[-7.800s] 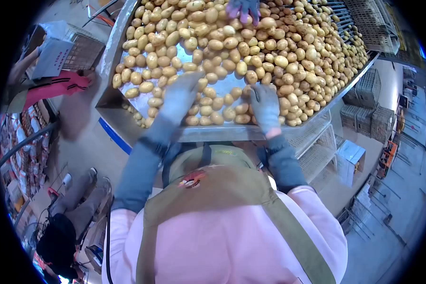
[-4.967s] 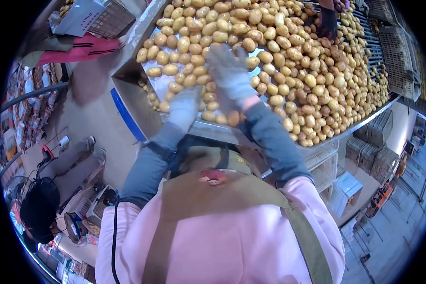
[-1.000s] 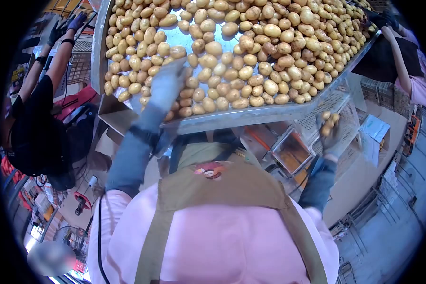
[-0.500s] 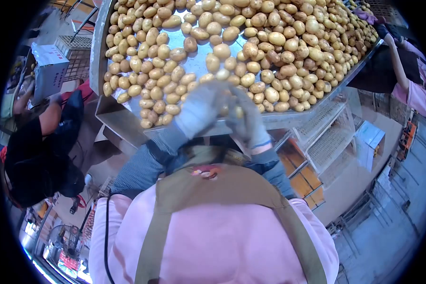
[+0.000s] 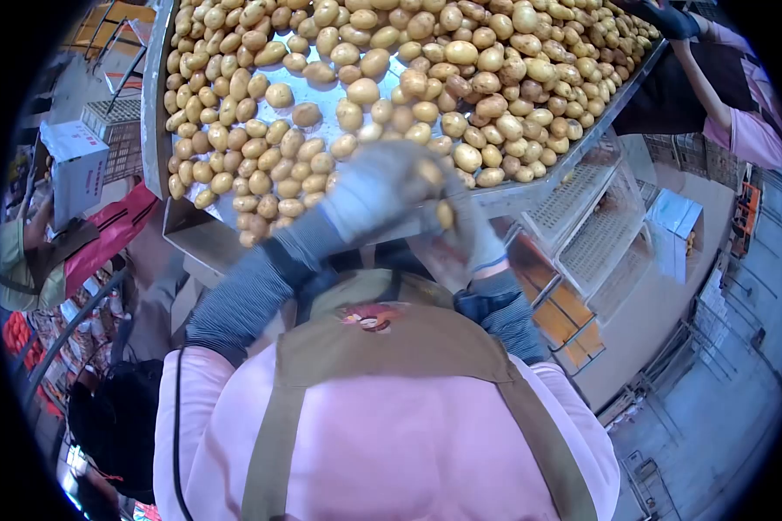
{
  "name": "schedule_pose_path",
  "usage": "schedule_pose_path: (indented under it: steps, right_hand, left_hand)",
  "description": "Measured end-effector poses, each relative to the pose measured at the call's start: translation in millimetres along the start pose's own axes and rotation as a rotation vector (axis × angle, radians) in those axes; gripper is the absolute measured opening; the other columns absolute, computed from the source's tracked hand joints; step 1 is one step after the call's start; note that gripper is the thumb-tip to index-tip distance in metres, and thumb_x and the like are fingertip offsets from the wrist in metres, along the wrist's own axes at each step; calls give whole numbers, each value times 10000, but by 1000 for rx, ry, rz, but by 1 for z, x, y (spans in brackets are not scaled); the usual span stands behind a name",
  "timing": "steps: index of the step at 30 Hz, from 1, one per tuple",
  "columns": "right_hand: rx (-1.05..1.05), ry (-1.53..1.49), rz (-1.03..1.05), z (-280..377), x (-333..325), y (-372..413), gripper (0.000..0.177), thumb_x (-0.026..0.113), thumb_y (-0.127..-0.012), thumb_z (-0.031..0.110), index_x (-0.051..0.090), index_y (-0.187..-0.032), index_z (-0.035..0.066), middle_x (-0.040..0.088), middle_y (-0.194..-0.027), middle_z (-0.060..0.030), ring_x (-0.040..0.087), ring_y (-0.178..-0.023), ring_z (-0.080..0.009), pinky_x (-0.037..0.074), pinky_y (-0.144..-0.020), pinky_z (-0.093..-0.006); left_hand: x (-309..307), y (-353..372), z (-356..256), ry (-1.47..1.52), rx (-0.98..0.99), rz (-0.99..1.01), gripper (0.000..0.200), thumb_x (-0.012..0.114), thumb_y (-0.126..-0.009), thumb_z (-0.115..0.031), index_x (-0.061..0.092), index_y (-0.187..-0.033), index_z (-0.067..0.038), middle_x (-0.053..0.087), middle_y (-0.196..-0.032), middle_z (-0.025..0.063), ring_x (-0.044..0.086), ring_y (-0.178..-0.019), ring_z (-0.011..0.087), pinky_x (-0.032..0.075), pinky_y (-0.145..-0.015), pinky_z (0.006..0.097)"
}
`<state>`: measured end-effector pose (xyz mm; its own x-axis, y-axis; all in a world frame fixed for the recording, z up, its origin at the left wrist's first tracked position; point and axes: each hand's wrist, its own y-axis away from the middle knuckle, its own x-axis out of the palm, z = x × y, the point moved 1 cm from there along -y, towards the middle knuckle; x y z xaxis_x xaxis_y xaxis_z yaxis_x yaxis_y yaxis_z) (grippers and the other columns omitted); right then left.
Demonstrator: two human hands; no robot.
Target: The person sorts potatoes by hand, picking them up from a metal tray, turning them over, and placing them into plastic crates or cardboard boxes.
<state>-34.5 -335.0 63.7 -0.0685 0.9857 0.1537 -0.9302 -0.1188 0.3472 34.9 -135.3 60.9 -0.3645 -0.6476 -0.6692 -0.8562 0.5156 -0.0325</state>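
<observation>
A metal surface (image 5: pixel 328 101) with a raised left wall (image 5: pixel 155 104) carries many potatoes (image 5: pixel 461 53). Near that wall they lie mostly in 1 layer; farther from it they heap thickly.

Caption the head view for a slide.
Two gloved hands, blurred and close together, at the near edge of a metal-rimmed table strewn with potatoes.

Single head-worn camera, wide-angle, facing forward and down past apron (image 5: pixel 395 347), potatoes (image 5: pixel 487 82) close ahead
</observation>
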Motion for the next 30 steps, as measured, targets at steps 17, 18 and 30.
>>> schedule_pose_path:
  steps: [17,18,30]
  right_hand:
    - [-292,390,-657,10,-125,-4,358,500,-1047,258,627,-1308,47,727,-1070,-79,616,-798,-125,504,-652,-222]
    - [-348,464,-569,-4,-96,-4,335,505,-1043,233,651,-1276,42,732,-1061,-78,617,-803,-123,504,-663,-222]
    - [-363,184,-296,27,-37,7,501,562,-999,533,577,-1150,56,623,-989,-62,528,-771,-120,428,-596,-228]
  left_hand:
    - [28,-123,33,-279,4,12,454,671,-912,-214,568,-1349,-146,623,-1225,141,648,-1086,338,546,-873,437]
    - [32,-135,16,-425,-137,178,527,670,-910,-247,514,-1409,-184,601,-1273,160,639,-1106,353,541,-887,443]
    - [52,-70,-76,-262,430,129,393,665,-947,-324,630,-1263,-94,648,-1236,204,655,-1098,330,528,-952,419]
